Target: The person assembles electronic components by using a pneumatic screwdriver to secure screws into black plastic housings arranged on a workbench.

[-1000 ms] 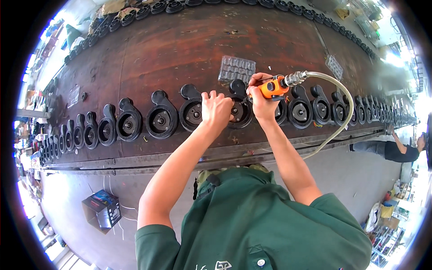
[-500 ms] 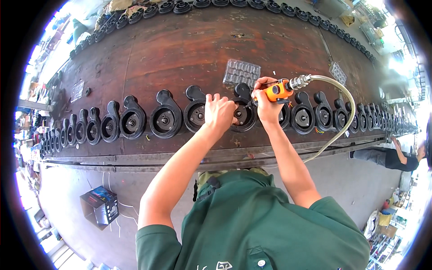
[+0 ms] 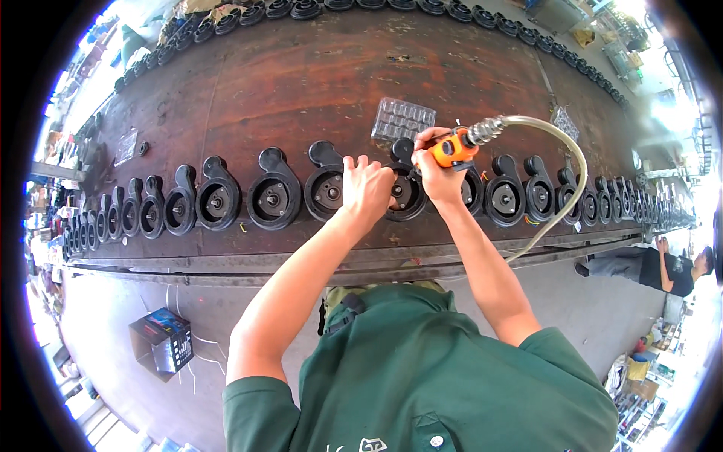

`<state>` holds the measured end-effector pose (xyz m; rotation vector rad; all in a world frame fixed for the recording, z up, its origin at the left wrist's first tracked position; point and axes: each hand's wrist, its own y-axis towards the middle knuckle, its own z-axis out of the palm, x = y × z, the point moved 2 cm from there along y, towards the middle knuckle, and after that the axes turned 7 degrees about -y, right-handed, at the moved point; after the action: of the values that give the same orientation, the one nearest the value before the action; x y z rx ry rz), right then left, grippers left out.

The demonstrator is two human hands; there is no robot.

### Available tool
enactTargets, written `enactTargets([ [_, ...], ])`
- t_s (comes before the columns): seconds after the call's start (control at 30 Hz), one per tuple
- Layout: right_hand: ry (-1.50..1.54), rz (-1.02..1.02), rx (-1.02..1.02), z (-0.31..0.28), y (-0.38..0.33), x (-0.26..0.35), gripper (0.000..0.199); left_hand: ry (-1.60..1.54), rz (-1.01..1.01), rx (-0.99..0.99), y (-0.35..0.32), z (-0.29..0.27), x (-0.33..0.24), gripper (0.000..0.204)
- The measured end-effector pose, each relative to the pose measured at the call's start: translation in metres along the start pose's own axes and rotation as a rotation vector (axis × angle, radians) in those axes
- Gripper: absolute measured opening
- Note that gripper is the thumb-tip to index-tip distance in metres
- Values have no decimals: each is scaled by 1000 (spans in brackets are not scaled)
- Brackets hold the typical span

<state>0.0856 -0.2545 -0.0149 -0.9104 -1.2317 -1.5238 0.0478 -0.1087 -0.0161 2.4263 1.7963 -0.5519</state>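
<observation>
My right hand (image 3: 440, 175) is wrapped round an orange air tool (image 3: 454, 149), with a metal fitting and a clear hose at its upper end. The tool's working tip is hidden behind my fingers, close to a black round housing (image 3: 409, 207). From the left, my left hand (image 3: 367, 188) grips that housing, its fingers curled over the left rim and its thumb and forefinger near the metal hub. Each housing is a round cup with a smaller round lobe on an arm. Another housing (image 3: 324, 193) lies just left of my left hand, partly covered by it.
Similar housings run in a row along the bench's near edge (image 3: 226, 264), with more along the far edge. A clear plastic tray (image 3: 404, 119) lies beyond my hands. The hose (image 3: 576, 162) loops down on the right. An open box (image 3: 162, 343) stands on the floor; a person (image 3: 663, 267) is far right.
My right hand and the air tool have shifted slightly left and tilted, toward the housing. My left hand stays in place. The person at far right has moved.
</observation>
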Motion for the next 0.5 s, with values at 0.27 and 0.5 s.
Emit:
enactTargets([
  [0.27,-110,-25,92,14,2,10,22,0,-6,-9,0,0,1,40],
  [0.5,21,29,65,4,-18,26,28,-14,-3,-96,-3,10,5,34],
])
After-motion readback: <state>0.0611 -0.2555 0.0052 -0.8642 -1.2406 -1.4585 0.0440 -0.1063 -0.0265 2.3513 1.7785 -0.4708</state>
